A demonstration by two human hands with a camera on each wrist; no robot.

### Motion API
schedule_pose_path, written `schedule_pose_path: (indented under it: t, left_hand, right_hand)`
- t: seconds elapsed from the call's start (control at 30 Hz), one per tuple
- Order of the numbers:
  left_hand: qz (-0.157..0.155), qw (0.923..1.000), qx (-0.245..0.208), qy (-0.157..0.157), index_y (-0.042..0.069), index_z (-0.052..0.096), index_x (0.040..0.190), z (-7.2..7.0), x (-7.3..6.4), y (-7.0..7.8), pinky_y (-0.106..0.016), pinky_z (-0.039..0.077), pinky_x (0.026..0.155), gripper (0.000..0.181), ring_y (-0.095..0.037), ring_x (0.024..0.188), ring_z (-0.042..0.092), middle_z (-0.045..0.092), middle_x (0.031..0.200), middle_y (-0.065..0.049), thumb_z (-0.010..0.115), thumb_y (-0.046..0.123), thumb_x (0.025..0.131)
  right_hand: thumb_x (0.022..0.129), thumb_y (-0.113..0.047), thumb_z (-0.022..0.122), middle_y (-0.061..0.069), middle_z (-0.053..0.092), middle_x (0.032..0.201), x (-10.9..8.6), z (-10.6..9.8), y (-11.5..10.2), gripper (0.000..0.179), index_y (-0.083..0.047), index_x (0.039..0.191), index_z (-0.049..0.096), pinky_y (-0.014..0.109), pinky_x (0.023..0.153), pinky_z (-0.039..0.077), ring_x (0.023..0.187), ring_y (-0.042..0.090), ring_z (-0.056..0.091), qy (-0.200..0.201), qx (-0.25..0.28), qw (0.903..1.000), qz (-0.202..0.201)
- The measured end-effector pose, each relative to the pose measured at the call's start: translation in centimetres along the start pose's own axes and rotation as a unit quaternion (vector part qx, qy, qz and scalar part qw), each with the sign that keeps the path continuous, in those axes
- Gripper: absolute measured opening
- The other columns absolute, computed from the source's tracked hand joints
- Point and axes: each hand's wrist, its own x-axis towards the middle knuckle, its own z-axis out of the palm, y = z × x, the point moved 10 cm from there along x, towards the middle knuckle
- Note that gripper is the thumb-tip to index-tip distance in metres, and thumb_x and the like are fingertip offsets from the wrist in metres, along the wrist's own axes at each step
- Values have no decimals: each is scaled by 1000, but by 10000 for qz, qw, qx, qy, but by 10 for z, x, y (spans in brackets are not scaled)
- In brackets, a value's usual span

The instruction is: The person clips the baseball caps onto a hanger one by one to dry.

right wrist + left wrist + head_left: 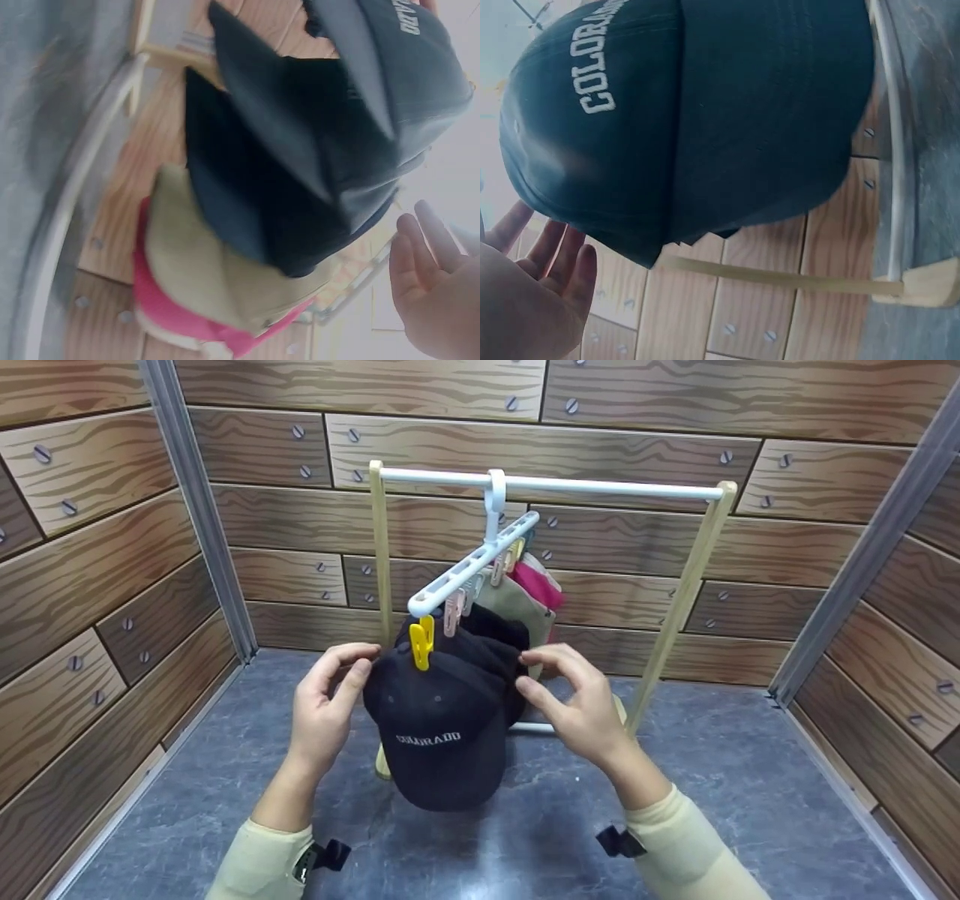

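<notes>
A dark baseball cap lettered COLORADO (439, 712) hangs at the near end of a pale blue hanger (465, 574), below a yellow clothes peg (421, 643). My left hand (324, 709) is at the cap's left side, fingertips against or very near its edge, with contact hard to judge. On the other side, my right hand (577, 705) has its fingers loosely bent beside the dark caps; the right wrist view shows a gap between them. Behind the front cap hang more dark caps (255, 180), a beige cap (199, 247) and a pink-and-white cap (176, 319).
The hanger hooks over the white rail (600, 487) of a rack with wooden posts (679, 611). More pegs (454, 611) line the hanger. Wood-patterned walls (637, 454) surround the grey marbled floor (570, 825), and a lower white bar (531, 727) joins the posts.
</notes>
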Motion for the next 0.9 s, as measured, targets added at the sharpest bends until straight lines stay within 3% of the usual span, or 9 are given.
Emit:
schedule_pose_path:
  t: [0.2, 0.4, 0.53, 0.63, 0.9]
  left_hand:
    - [163, 9985, 530, 36, -3, 75, 132, -7, -4, -8, -24, 51, 106, 25, -15, 121, 68, 74, 130, -20, 62, 1, 111]
    - [118, 9939, 1092, 25, 1, 75, 136, -14, -9, -19, -24, 48, 106, 28, -18, 121, 65, 73, 134, -13, 63, 4, 111]
    - [89, 9906, 1367, -5, 0, 74, 136, -16, -12, -26, -25, 45, 108, 28, -17, 125, 63, 73, 135, -12, 66, 5, 110]
    - [131, 9883, 1521, -7, -1, 74, 135, -19, -14, -31, -26, 43, 109, 28, -17, 129, 62, 73, 135, -13, 66, 5, 109]
    - [-305, 9842, 1740, -79, 0, 73, 137, -31, -21, -48, -36, 47, 109, 29, -23, 126, 63, 72, 136, -12, 62, 12, 114]
  right_hand:
    - [97, -9, 86, 9, 74, 133, -23, -12, 15, 38, -8, 134, 77, 24, 101, 52, 116, 22, 69, -29, -579, 9983, 65]
    - [96, -8, 87, 17, 71, 140, -38, -23, 25, 45, -3, 138, 72, 28, 106, 51, 130, 28, 66, -23, -816, 9966, 116]
    - [95, -10, 88, 11, 69, 145, -47, -30, 34, 49, -2, 140, 71, 31, 110, 50, 133, 28, 65, -67, -1009, 9944, 300]
    - [96, -12, 88, 10, 67, 148, -53, -34, 41, 51, -1, 142, 69, 25, 114, 47, 134, 29, 64, -136, -1141, 9923, 470]
    - [96, -17, 89, 13, 65, 151, -71, -43, 58, 57, 2, 145, 66, 18, 118, 40, 141, 33, 60, -277, -1499, 9844, 876]
